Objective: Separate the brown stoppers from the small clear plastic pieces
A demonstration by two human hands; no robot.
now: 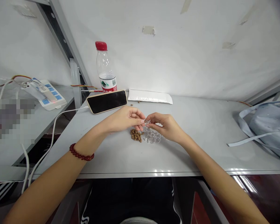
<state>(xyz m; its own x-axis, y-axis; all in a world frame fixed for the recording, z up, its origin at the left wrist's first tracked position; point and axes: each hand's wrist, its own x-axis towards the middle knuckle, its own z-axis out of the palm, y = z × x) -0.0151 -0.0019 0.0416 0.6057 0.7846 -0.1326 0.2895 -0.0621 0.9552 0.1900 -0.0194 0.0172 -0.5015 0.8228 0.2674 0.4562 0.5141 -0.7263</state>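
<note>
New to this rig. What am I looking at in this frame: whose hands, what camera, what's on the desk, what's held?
There is no robot here. One picture, from a camera worn on the person's head, looks forward and down, so the arms reach in from the bottom. The left hand, with the bracelet on its forearm, and the right hand meet mid-desk, holding a small clear piece between their fingers; its exact shape is too small to tell.

Just below lie a pile of brown pellets and a group of clear round pieces. Behind, on the grey desk, are a phone on its side, a red-capped bottle and a white packet. A pale blue bag is at the right.
</note>
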